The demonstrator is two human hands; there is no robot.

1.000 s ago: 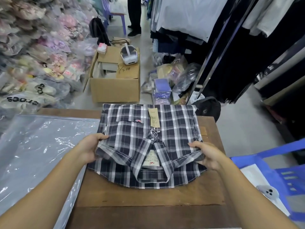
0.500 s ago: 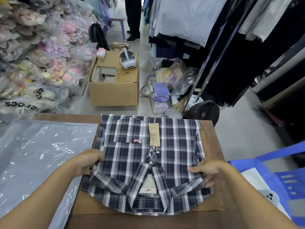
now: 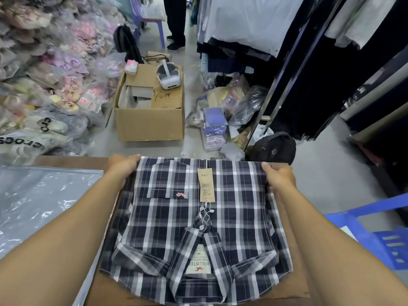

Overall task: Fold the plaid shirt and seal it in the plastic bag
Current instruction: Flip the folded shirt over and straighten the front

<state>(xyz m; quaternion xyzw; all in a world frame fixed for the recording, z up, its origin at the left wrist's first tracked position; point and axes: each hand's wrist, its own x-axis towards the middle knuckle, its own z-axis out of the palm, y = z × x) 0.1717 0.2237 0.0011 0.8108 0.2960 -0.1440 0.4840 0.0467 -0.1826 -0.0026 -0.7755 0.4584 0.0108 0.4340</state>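
Note:
The folded navy-and-white plaid shirt (image 3: pixel 231 217) lies front up on the brown wooden table (image 3: pixel 70 161), collar toward me, with a tan price tag (image 3: pixel 205 184) on its chest. My left hand (image 3: pixel 122 166) grips the shirt's far left corner. My right hand (image 3: pixel 279 176) grips its far right corner. Both forearms run along the shirt's sides. A large clear plastic bag (image 3: pixel 44 202) lies flat on the table to the left of the shirt, partly under my left arm.
A cardboard box (image 3: pixel 150 122) with a white headset on top stands on the floor beyond the table. Bagged shoes pile up at left, hanging clothes (image 3: pixel 254 23) at right. A blue plastic chair (image 3: pixel 379 235) stands at right. A person's legs (image 3: pixel 175 21) stand far back.
Both hands have slid from the shirt's collar end up its sides to the far corners. The shirt sits nearer to me in view than before.

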